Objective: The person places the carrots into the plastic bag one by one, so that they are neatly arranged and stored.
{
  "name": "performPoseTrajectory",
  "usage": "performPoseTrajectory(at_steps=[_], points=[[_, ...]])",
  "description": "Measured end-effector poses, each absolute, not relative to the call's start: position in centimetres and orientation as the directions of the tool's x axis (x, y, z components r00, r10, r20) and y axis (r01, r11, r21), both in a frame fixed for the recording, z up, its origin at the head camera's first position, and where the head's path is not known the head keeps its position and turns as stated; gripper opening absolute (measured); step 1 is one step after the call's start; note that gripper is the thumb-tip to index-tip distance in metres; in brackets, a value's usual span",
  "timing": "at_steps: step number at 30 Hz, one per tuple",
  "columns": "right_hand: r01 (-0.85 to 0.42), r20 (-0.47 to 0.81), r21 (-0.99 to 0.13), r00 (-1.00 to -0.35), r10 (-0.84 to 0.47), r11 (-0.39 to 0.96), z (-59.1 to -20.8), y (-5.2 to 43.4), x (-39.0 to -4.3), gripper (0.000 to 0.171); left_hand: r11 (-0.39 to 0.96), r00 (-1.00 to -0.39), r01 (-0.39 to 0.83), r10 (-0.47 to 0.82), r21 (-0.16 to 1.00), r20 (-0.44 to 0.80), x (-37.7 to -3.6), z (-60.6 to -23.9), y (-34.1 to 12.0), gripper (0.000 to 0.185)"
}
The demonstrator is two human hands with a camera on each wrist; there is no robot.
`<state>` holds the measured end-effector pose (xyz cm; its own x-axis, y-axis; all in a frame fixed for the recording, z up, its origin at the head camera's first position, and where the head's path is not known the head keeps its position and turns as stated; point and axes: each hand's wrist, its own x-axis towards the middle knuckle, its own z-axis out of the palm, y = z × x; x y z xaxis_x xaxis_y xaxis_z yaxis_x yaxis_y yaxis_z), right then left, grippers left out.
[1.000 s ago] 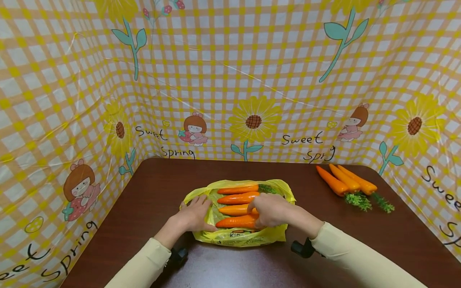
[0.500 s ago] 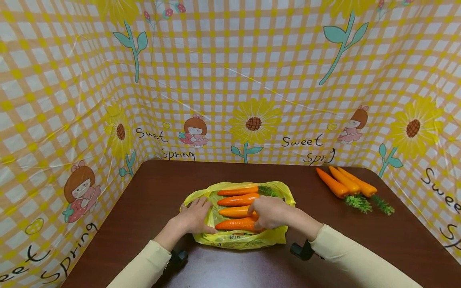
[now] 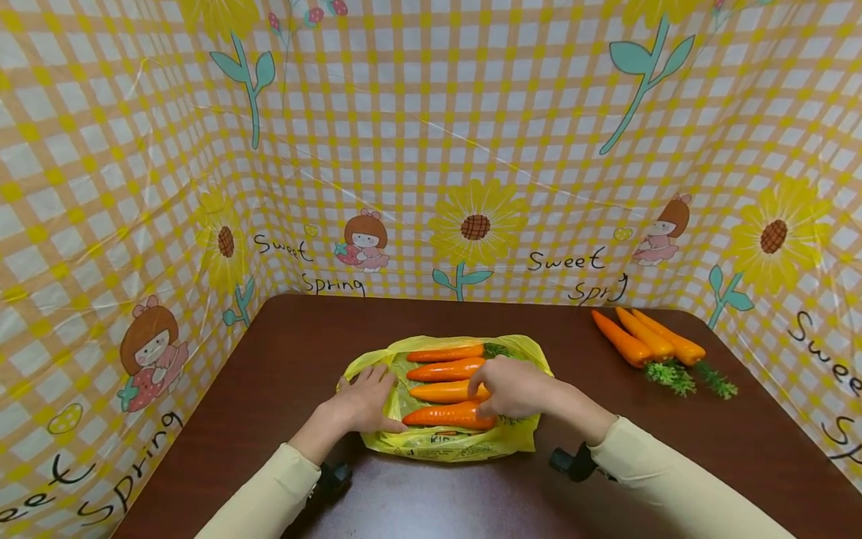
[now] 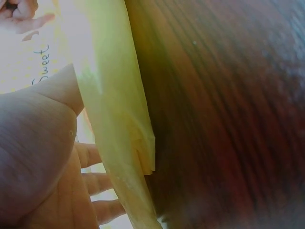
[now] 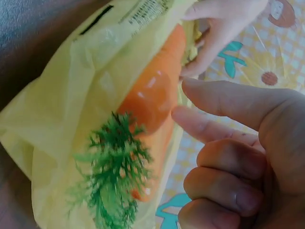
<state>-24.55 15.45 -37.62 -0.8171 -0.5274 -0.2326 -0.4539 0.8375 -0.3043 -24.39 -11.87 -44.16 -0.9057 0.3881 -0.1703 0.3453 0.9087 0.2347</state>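
A yellow plastic bag lies on the table with several orange carrots in it, side by side, tips to the left. My left hand rests at the bag's left end, fingers spread; in the left wrist view its straight fingers show partly behind the yellow plastic. Over the bag's right side is my right hand, nearest the front carrot. From the right wrist, its thumb and forefinger stand apart beside that carrot, other fingers curled, holding nothing. Green leaves hang from the carrot's thick end.
Toward the back right of the brown table lies a group of 3 carrots with green tops. A checked, flower-printed cloth stands as walls at the back and both sides.
My right hand has let go of the front carrot and drawn back slightly up and right, so more of the carrot's thick end shows. The left hand stays put.
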Motion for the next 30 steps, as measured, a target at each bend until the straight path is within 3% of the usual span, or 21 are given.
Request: performPoseTrajectory(at_steps=[3, 7, 12, 15, 19, 22, 24, 28, 30], points=[[-0.511, -0.187, -0.321, -0.791, -0.582, 0.797, -37.4, 16.2, -24.6, 0.003, 0.911, -0.908, 0.347, 0.386, 0.222, -0.166, -24.6, -43.9, -11.8, 0.091], [-0.601, -0.144, -0.345, -0.725, -0.674, 0.721, -37.5, 16.9, -23.8, 0.001, 0.915, -0.909, 0.344, 0.381, 0.211, -0.17, -24.7, -43.8, -11.9, 0.091], [-0.68, -0.072, -0.309, -0.681, -0.729, 0.665, -38.2, 16.3, -22.3, 0.013, 0.914, -0.91, 0.343, 0.38, 0.217, -0.167, -24.7, -43.8, -11.8, 0.092], [-0.76, 0.063, -0.173, -0.643, -0.763, 0.626, -39.3, 15.1, -21.3, 0.013, 0.914, -0.91, 0.338, 0.378, 0.223, -0.171, -24.6, -43.9, -11.8, 0.093], [-0.834, 0.323, 0.097, -0.489, -0.81, 0.543, -41.3, 13.3, -20.4, 0.022, 0.915, -0.911, 0.331, 0.373, 0.231, -0.175, -24.5, -44.1, -11.9, 0.093], [-0.821, 0.416, 0.218, -0.41, -0.812, 0.527, -42.5, 12.5, -20.3, 0.016, 0.914, -0.911, 0.331, 0.375, 0.236, -0.173, -24.4, -44.2, -11.9, 0.092], [-0.798, 0.399, 0.25, -0.431, -0.809, 0.548, -42.9, 12.3, -20.1, 0.014, 0.913, -0.909, 0.335, 0.378, 0.234, -0.173, -24.4, -44.3, -11.8, 0.092], [-0.755, 0.317, 0.281, -0.509, -0.8, 0.592, -43.2, 12.2, -19.7, 0.038, 0.913, -0.91, 0.341, 0.38, 0.224, -0.166, -24.3, -44.4, -11.8, 0.091], [-0.743, 0.295, 0.29, -0.53, -0.795, 0.603, -43.2, 12.1, -19.5, 0.04, 0.914, -0.911, 0.34, 0.378, 0.222, -0.161, -24.4, -44.3, -11.7, 0.092]])
